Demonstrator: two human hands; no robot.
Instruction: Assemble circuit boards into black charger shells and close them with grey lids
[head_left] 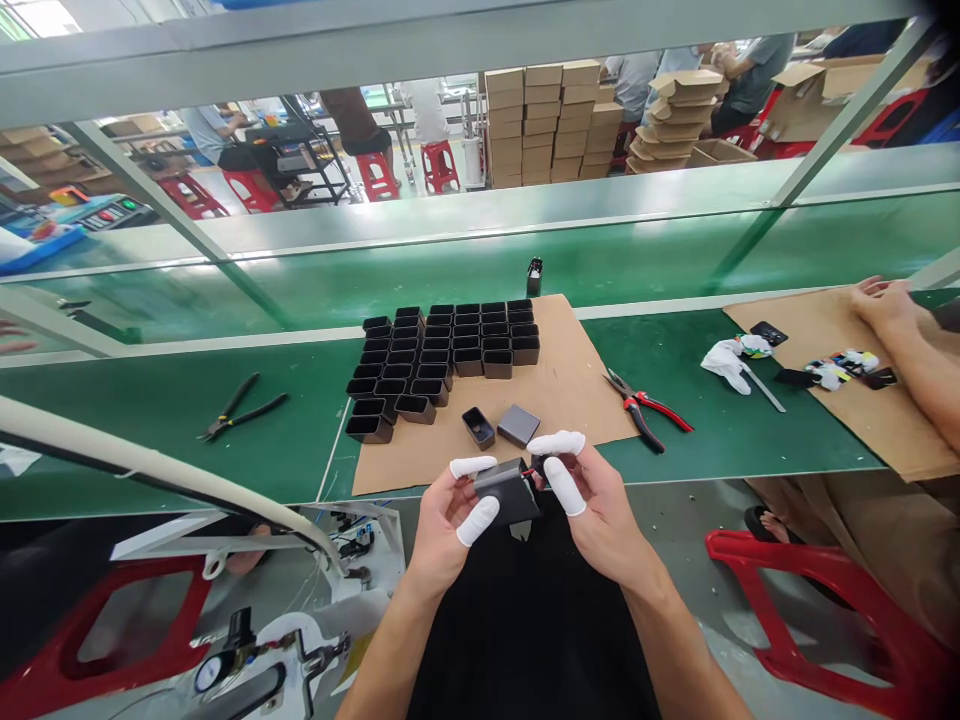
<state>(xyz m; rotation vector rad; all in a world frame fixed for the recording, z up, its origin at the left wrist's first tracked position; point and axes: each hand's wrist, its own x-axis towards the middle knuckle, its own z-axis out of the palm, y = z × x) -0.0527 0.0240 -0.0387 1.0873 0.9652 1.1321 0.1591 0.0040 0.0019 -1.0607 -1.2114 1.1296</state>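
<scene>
The left hand (444, 520) holds a case (504, 495), thumb on the near side and fingers on the far side, spread only as wide as the case. The case is dark, tilted, and held in front of the person, just off the near edge of the surface (315, 400). At its right end the right hand (596, 500) has thumb and forefinger slightly apart, pinching a small black part (538, 468); a red wire (527, 471) shows between part and case. White covers (564, 487) sit on the thumb and forefinger of both hands.

Beyond the hands, cardboard (555, 400) lies on the green surface. Rows of open black cups (439, 360) stand close together on its left half. Nearer the hands, a separate cup (478, 428) lies beside a grey block (518, 425). Behind the cardboard stands a small upright piece (534, 278).

Dark-handled cutters (225, 420) lie open to the left; red-and-black pliers (645, 405) lie to the right, their tips by the cardboard's edge. Farther right are a white cloth (724, 362), a thin strip (765, 388) and a co-worker's hands (889, 305) over another cardboard sheet (847, 320). Brown boxes (544, 130) stand stacked in the background.
</scene>
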